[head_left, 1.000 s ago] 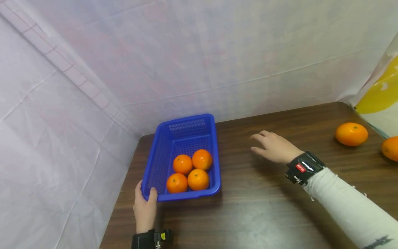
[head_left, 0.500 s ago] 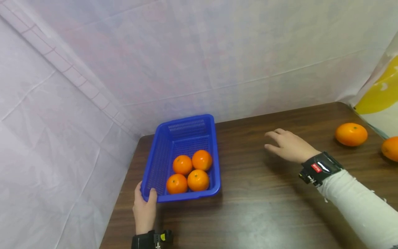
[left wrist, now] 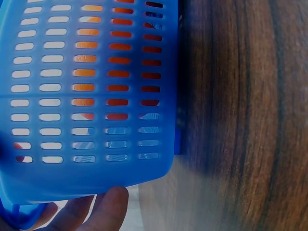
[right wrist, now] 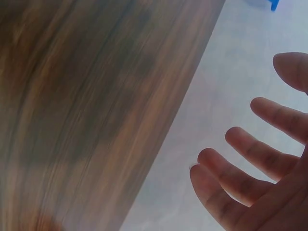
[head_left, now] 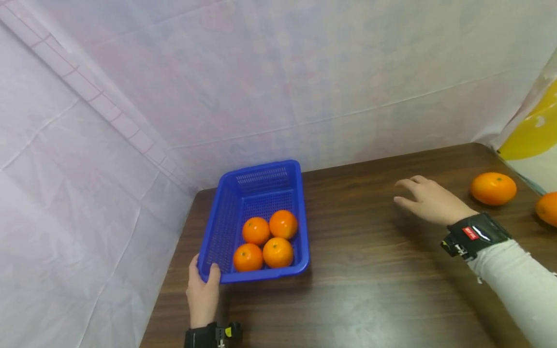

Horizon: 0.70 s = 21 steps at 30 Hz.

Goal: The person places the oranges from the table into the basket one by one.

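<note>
A blue plastic basket [head_left: 303, 217] with slotted walls stands on the dark wooden table at the left. Several oranges [head_left: 278, 252] are gathered in its near right part. My left hand [head_left: 203, 297] grips the basket's near left corner, thumb over the rim; in the left wrist view its fingers [left wrist: 113, 207] curl around the basket's edge. My right hand [head_left: 431, 199] is over the right part of the table with nothing in it, its fingers [right wrist: 274, 159] spread and relaxed. Just right of that hand lies a single orange [head_left: 493, 189]. Another orange [head_left: 548, 209] is cut off by the right border.
The brown wooden table [head_left: 348, 290] ends at a pale cloth wall [head_left: 304, 72] behind and a similar one on the left. Something yellow and shiny [head_left: 531, 135] hangs past the table's back right corner.
My right hand has moved rightward, away from the basket and closer to the loose orange. The left hand and the basket have stayed in place.
</note>
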Each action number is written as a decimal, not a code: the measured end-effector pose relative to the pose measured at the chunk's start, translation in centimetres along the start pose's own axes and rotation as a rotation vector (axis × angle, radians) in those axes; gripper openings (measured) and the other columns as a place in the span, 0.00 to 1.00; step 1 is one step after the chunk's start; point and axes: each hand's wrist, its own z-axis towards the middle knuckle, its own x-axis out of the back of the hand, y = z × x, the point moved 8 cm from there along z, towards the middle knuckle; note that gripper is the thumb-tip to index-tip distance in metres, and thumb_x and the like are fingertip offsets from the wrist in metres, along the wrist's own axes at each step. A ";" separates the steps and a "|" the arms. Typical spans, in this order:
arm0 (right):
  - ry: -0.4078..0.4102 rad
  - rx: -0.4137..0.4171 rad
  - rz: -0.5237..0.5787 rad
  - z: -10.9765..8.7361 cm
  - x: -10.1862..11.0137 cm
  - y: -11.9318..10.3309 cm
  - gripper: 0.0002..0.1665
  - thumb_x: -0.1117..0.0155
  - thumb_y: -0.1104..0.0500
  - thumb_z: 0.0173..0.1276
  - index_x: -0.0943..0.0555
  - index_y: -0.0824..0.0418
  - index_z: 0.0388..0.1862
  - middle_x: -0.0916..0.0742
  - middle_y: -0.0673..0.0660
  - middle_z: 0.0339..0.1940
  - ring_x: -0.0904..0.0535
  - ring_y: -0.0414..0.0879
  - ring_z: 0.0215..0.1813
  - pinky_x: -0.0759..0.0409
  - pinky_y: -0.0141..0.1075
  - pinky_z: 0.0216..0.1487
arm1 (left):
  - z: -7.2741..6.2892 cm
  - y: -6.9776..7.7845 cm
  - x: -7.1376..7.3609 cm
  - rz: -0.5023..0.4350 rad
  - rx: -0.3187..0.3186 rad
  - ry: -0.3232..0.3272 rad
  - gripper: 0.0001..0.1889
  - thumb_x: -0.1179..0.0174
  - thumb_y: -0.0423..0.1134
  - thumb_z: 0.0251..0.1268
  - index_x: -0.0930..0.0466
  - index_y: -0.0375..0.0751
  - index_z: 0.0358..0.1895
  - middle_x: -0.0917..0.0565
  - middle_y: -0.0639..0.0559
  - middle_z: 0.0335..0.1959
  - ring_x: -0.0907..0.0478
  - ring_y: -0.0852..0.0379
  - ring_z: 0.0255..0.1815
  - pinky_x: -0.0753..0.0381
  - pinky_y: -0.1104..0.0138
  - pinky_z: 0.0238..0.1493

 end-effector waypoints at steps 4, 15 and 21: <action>-0.009 -0.029 -0.008 -0.5 0.6 1.5 0.36 0.44 0.41 0.76 0.28 0.68 0.68 0.24 0.76 0.63 0.23 0.72 0.59 0.24 0.66 0.56 | 0.0 0.1 0.0 0.002 -0.015 0.010 0.33 0.47 0.47 0.74 0.44 0.45 0.78 0.28 0.31 0.70 0.26 0.33 0.66 0.29 0.38 0.65; -0.015 -0.097 -0.072 -1.8 1.9 6.1 0.38 0.42 0.43 0.75 0.31 0.72 0.68 0.29 0.83 0.63 0.30 0.80 0.60 0.30 0.72 0.56 | 0.1 0.0 0.0 0.003 0.002 0.001 0.35 0.48 0.49 0.74 0.46 0.46 0.79 0.29 0.31 0.72 0.27 0.33 0.68 0.30 0.38 0.66; -0.013 -0.115 -0.105 -2.5 2.5 8.3 0.37 0.43 0.45 0.76 0.31 0.75 0.68 0.31 0.85 0.62 0.33 0.81 0.60 0.32 0.74 0.55 | 0.0 0.0 0.1 0.010 -0.013 0.012 0.34 0.47 0.49 0.74 0.44 0.45 0.78 0.27 0.31 0.69 0.25 0.34 0.65 0.27 0.40 0.63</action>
